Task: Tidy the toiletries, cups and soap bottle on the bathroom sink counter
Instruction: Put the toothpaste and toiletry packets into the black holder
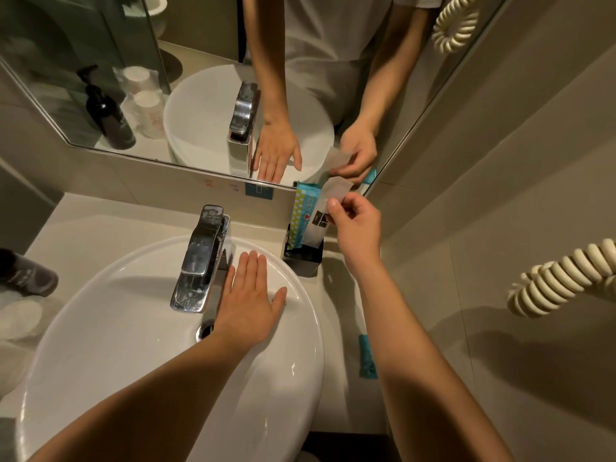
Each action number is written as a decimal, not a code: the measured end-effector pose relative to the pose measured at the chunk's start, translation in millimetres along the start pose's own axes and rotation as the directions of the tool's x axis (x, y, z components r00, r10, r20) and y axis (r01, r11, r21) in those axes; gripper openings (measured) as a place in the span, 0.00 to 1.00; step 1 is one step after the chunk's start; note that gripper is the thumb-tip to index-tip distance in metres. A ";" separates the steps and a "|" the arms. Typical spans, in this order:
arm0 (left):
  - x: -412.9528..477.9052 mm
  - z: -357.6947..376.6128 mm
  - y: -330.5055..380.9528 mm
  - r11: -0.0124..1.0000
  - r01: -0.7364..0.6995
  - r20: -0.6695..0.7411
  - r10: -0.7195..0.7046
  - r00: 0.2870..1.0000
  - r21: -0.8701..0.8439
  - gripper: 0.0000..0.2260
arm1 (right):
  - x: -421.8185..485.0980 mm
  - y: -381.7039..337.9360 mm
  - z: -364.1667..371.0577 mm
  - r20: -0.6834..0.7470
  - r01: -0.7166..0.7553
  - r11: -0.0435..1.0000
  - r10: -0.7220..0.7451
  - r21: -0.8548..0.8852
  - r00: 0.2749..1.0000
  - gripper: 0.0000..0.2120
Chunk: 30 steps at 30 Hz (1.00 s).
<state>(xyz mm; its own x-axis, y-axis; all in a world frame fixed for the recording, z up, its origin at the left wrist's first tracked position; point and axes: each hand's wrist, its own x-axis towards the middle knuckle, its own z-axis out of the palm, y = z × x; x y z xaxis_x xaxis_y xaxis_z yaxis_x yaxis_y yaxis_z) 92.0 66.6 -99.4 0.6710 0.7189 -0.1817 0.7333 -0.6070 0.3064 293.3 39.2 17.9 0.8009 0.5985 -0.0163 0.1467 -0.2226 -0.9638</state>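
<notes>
Beige counter [83, 235], white basin [133, 345], mirror [100, 61] at twelve. My left hand [248, 306] lies flat, fingers together, on the rim; my right hand [355, 225] pinches a white sachet [325, 211] in the black holder [303, 258] at one o'clock. Print unreadable.

white basin [300, 328] | teal checked packet [301, 211] | black holder [301, 261]

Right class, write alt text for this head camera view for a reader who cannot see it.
A person's right hand pinches a white sachet standing in a black holder beside a white basin, while the left hand rests flat on the basin's rim by the chrome tap.
</notes>
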 end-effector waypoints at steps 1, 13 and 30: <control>0.1 0.3 0.0 1.000 0.000 0.000 0.000 1.000 0.000 0.36 | 1.2 2.0 1.4 0.006 -0.003 1.000 0.003 -0.008 1.000 0.10; 1.9 1.0 0.0 1.000 0.019 0.041 -0.020 0.999 0.008 0.36 | 8.2 26.3 12.9 0.064 -0.090 0.994 0.093 -0.059 0.994 0.10; 1.4 0.8 0.7 1.000 0.019 0.041 -0.020 0.999 0.021 0.36 | 3.2 40.9 9.9 0.006 -0.132 0.991 0.132 0.002 0.991 0.12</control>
<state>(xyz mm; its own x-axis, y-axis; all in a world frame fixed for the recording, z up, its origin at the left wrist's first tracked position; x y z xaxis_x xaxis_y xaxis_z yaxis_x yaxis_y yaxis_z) 93.5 67.0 -100.3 0.6601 0.7163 -0.2262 0.7482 -0.6001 0.2831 296.2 39.6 -24.2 0.8095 0.5689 -0.1450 0.0386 -0.2979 -0.9538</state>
